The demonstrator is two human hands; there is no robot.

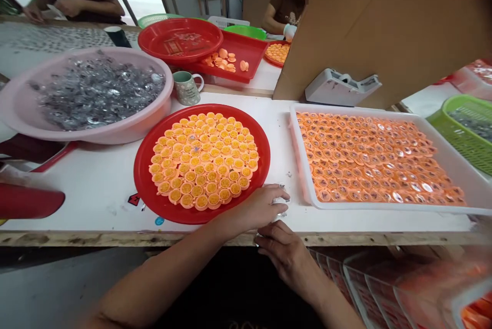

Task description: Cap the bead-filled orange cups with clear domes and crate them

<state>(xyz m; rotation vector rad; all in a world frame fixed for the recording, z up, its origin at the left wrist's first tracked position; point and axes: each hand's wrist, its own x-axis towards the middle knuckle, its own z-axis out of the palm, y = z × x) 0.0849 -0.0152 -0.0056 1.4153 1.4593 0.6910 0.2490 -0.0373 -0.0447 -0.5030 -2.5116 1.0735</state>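
Note:
My left hand [265, 207] reaches across to the right of a round red tray [143, 185]. Its fingers are apart and bent over a few small clear plastic pieces [282, 208] on the white tabletop. Closer to me, my right hand [284, 251] is closed at the table's front edge, with a shiny clear bit at its fingertips, mostly hidden by the fingers. Small orange cup-shaped pieces with yellow centres [205, 157] cover the red tray. On the right, a white rectangular tray [303, 185] holds rows of orange pieces with shiny printed tops [369, 160].
A pink basin [126, 134] of clear plastic pieces stands left, beside a mug [187, 88]. Behind are red trays [180, 39], a cardboard partition [346, 21] and a tape dispenser [342, 88]. A green basket [457, 129] is far right. Two other people work across the table.

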